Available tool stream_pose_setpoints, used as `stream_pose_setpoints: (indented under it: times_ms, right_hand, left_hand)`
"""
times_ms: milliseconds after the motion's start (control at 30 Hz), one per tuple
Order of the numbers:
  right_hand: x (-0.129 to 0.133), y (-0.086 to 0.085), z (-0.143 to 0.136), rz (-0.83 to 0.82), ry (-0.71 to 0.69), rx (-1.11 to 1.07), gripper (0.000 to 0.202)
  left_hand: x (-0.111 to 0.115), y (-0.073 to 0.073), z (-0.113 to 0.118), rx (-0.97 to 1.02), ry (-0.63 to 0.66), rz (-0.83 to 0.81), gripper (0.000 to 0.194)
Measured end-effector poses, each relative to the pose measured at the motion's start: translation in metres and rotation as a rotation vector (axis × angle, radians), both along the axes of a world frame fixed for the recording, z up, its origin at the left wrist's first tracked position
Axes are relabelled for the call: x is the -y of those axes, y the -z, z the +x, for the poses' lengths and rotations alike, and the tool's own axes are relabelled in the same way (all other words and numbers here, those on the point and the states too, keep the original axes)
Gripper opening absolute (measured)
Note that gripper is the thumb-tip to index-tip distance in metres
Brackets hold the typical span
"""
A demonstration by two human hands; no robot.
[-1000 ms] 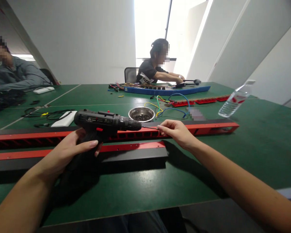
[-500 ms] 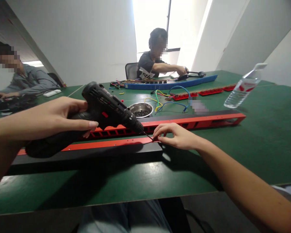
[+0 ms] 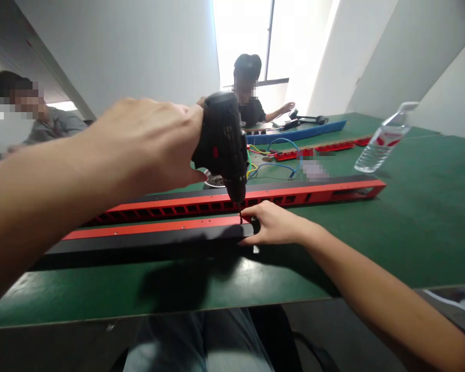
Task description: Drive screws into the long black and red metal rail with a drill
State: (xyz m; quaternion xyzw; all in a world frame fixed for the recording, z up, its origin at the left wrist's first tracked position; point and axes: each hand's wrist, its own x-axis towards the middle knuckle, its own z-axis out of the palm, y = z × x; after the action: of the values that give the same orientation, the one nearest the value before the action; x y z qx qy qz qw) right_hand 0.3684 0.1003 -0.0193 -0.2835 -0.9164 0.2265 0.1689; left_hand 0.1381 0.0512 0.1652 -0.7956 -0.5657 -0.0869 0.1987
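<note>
My left hand point(image 3: 158, 139) is wrapped round a black power drill point(image 3: 227, 139), held upright with its bit pointing down. The bit's tip meets the red top face near the right end of a black-and-red bar point(image 3: 139, 243). My right hand point(image 3: 271, 222) grips that same end, thumb on the near side and fingers on the far side. Behind it lies a second red-and-black bar point(image 3: 302, 195) with rectangular openings. A metal bowl point(image 3: 216, 181) of small dark pieces is partly hidden behind the drill.
On the green table point(image 3: 418, 222) a water bottle point(image 3: 385, 138) stands at the right. Coloured wires point(image 3: 275, 165), red strips point(image 3: 333, 150) and a long blue bar point(image 3: 290, 135) lie further back. Two people sit across the table and at the left.
The drill has swung from slanted to upright, and my left hand has risen with it. My right hand has shifted from pinching near the bit to gripping the bar's end.
</note>
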Motion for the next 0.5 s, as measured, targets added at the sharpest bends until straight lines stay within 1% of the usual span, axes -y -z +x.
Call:
stream_pose_setpoints:
  times_ms: [33,100,133,267,367,500]
  right_hand:
    - [0.000,0.000,0.000,-0.003,0.000,0.001,0.038]
    - [0.000,0.000,-0.001,-0.003,0.003,0.003,0.038]
    - [0.000,0.000,-0.001,-0.003,0.004,0.001,0.038]
    - [0.002,0.000,-0.003,-0.025,0.025,-0.015,0.036]
    - [0.003,0.001,-0.004,-0.038,0.050,-0.017,0.038]
    - [0.003,0.004,-0.005,-0.020,0.065,-0.036,0.044]
  left_hand:
    - [0.001,0.003,0.002,-0.052,-0.011,0.034,0.077]
    - [0.002,0.007,0.003,-0.150,-0.037,0.103,0.069]
    - [0.003,0.009,0.003,-0.168,-0.042,0.133,0.064]
    - [0.008,0.011,0.005,-0.153,-0.019,0.189,0.052]
    - [0.012,0.012,0.007,-0.142,-0.023,0.212,0.050]
    - [0.014,0.013,0.006,-0.177,-0.034,0.221,0.049]
